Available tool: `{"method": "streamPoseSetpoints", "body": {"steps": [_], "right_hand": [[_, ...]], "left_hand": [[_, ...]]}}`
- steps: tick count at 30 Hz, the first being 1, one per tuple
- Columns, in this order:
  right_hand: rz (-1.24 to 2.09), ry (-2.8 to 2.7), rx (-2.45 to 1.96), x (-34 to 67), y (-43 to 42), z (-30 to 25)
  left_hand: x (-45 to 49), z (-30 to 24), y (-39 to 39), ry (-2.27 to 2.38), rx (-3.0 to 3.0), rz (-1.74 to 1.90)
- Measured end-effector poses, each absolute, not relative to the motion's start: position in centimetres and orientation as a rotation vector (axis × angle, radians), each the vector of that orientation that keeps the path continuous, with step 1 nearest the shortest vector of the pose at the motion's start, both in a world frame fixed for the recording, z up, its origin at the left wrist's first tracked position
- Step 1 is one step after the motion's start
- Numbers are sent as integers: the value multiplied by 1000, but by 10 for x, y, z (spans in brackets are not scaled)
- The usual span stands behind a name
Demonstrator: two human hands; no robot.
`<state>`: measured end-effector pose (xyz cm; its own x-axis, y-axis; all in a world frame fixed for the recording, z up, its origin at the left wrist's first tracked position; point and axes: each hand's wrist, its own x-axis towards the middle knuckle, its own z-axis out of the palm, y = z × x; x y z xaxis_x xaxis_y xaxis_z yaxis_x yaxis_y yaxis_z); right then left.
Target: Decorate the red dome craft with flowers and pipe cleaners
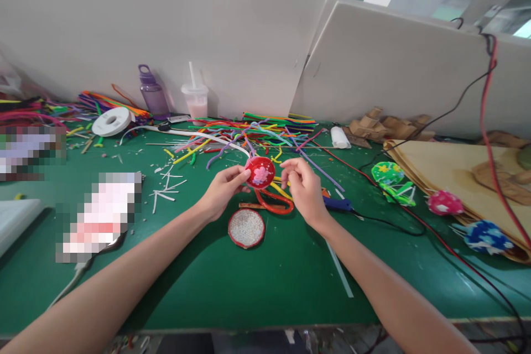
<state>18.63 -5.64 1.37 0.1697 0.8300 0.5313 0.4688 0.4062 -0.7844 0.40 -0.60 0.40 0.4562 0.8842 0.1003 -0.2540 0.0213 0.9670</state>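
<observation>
My left hand [227,187] pinches the left rim of a small round red craft piece [261,172], thumb on its front. A pink flower with small lilac bits sits in the middle of the piece. Just right of it, my right hand [305,188] is closed, thumb and forefinger together; whatever they may hold is too small to tell. Below the hands stands a round red-rimmed dish [246,228] full of small whitish beads. Orange-red scissor handles [277,207] lie under the hands. A blue glue gun [338,203], partly hidden, lies beside my right wrist.
Colourful pipe cleaners [249,135] are heaped behind. A purple bottle [153,94], a drink cup [196,100] and a white spool [112,121] stand at the back left. Fuzzy craft pieces [390,173] and brown paper [431,166] lie right, with cables [440,240] crossing the green table.
</observation>
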Motion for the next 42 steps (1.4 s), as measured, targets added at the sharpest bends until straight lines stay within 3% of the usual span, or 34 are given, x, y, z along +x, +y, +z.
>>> {"method": "streamPoseSetpoints", "body": {"steps": [21, 42], "right_hand": [[666, -1318, -1184, 184, -61, 16], [475, -1475, -1273, 182, -65, 14]], "left_hand": [[3, 4, -6, 655, 1242, 990], [4, 4, -6, 666, 1246, 983]]}}
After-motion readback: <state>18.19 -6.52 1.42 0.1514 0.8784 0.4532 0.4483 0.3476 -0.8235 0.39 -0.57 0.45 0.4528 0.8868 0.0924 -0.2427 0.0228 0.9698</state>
